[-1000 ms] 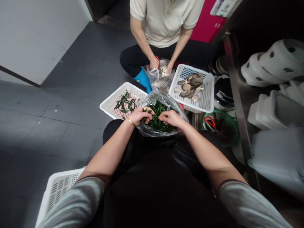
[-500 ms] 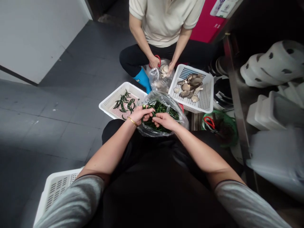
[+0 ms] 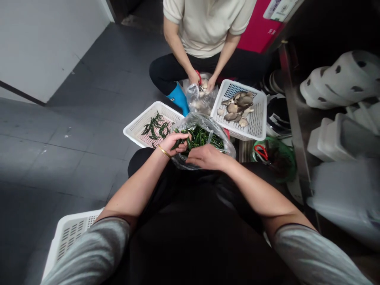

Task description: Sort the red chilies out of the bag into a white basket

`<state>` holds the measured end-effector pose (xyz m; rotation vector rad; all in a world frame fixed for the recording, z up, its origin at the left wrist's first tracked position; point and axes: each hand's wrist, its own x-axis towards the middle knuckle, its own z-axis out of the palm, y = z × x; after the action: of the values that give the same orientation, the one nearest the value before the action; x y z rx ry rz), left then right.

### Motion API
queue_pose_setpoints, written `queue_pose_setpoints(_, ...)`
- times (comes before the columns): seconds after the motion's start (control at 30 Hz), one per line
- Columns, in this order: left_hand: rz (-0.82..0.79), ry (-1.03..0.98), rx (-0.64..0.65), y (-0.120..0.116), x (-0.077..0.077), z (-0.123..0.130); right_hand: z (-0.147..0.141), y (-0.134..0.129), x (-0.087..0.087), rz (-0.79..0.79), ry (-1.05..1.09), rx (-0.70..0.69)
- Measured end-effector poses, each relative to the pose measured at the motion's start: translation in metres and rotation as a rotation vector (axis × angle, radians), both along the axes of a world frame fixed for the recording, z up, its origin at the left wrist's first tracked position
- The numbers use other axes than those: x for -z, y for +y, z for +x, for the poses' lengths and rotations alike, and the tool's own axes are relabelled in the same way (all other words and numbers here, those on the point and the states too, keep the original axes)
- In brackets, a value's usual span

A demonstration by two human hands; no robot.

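My left hand is closed around several green chili peppers, at the left side of a clear plastic bag. More green peppers fill the bag, which sits before my lap. Over the bag's near rim is my right hand, back upward, fingers pointing left and held together. Whatever its fingertips pinch, if anything, is too small or hidden to make out. Just left of the bag, a white perforated basket holds a loose group of green peppers.
Opposite me a co-worker handles pale mushrooms and red-handled scissors over a bag. Another white basket contains oyster mushrooms. Red-handled scissors rest at right, beside a metal shelf with white containers. A basket stands lower left.
My right hand has drawn away from the left, down toward the bag's near rim. My left hand keeps hold of the peppers and has turned slightly, palm more upward.
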<state>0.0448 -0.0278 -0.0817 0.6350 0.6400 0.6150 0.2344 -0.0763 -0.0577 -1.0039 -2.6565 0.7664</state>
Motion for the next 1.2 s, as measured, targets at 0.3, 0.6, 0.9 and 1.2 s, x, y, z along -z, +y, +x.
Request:
queue_pose_setpoints(0.3, 0.094, -0.037, -0.110, 0.003, 0.002, -0.004, 0.022, 0.010, 0.070, 0.039, -0.399, 0.034)
queue_pose_setpoints(0.6, 0.288, 0.395, -0.009, -0.007, 0.015, 0.023, 0.016, 0.043, 0.036, -0.521, 0.588, 0.536)
queue_pose_setpoints(0.9, 0.089, 0.244, -0.163, 0.000, 0.020, 0.014, 0.003, 0.015, 0.048, -0.727, 0.504, 0.420)
queue_pose_setpoints(1.2, 0.439, 0.408, -0.299, -0.018, 0.001, 0.024, 0.005, 0.021, 0.036, -0.304, -0.231, 0.470)
